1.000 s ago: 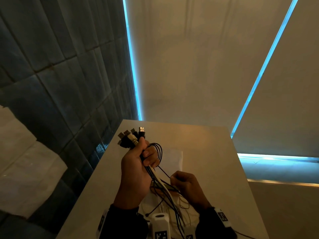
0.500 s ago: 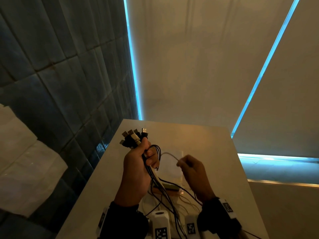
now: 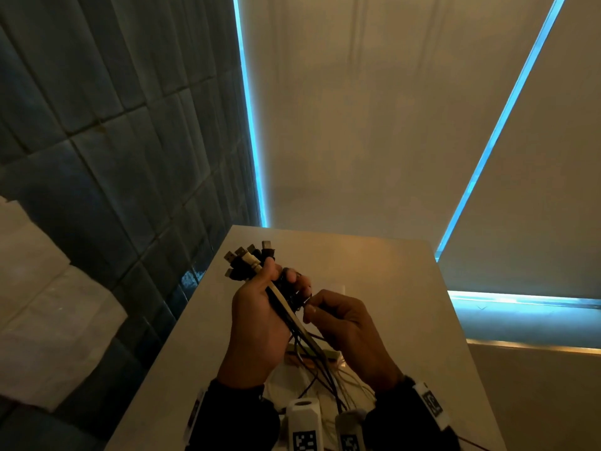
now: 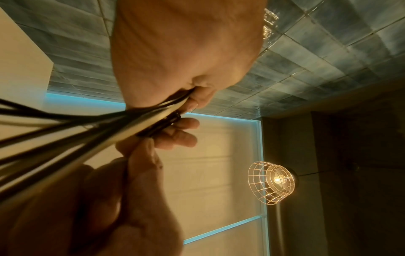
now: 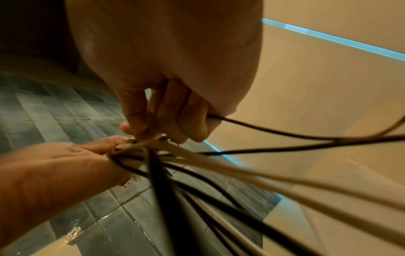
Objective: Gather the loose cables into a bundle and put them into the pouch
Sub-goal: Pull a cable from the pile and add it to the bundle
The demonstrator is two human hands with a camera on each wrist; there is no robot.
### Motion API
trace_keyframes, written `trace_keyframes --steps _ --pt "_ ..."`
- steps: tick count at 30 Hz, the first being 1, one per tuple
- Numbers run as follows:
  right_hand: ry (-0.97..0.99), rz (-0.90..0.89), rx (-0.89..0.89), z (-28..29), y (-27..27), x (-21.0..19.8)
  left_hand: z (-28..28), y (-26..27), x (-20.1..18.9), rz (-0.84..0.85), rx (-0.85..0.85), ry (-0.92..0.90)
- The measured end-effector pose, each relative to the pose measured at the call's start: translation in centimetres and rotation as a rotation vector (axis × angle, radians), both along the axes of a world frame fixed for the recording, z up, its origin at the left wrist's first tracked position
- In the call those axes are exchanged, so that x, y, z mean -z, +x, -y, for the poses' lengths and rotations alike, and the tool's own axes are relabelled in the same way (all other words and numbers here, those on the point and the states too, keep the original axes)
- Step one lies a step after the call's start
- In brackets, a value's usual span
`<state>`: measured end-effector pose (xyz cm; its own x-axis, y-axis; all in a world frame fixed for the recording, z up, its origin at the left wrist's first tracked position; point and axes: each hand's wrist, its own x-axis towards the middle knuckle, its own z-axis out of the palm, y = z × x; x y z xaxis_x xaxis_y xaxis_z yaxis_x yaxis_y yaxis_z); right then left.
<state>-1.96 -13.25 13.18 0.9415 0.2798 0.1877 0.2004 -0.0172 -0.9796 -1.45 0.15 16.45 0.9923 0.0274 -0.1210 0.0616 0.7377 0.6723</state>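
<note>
- Nearest the camera, cable tails (image 3: 320,369) hang loose from the raised hands down to the table (image 3: 390,271), where they trail over a pale flat item that may be the pouch; it is too hidden to tell.
- Above them, the left hand (image 3: 257,323) is clenched around the cable bundle (image 3: 279,301), holding black leads and one pale flat lead upright in its fist.
- Just right of it, the right hand (image 3: 344,323) pinches a thin black strand (image 5: 263,128) between thumb and fingers, with its fingertips touching the bundle at the left hand's fingers.
- Beyond the fist, the plug ends (image 3: 248,257) fan out together above the thumb, roughly level with one another.
- By this view the gathering is well along: the heads are collected, but the tails are not yet coiled and nothing has gone into a pouch.
- The table's left edge runs close beside the left wrist, and beyond it is a drop beside the tiled wall (image 3: 113,125); the right edge lies farther off.
- Farther back, bare tabletop stretches to the far edge, leaving what looks like ample room to lay the bundle down.
- Behind it stand pale blinds edged in blue light.
</note>
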Motion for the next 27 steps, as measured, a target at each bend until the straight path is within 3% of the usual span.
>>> trace_keyframes --steps 21,27 --pt "-0.357 -0.082 0.279 6.3 0.2 9.9 -0.5 0.3 0.4 0.010 -0.026 0.072" --pt "-0.453 -0.084 0.525 11.1 -1.3 11.4 -0.2 0.5 0.8 -0.062 -0.071 0.220"
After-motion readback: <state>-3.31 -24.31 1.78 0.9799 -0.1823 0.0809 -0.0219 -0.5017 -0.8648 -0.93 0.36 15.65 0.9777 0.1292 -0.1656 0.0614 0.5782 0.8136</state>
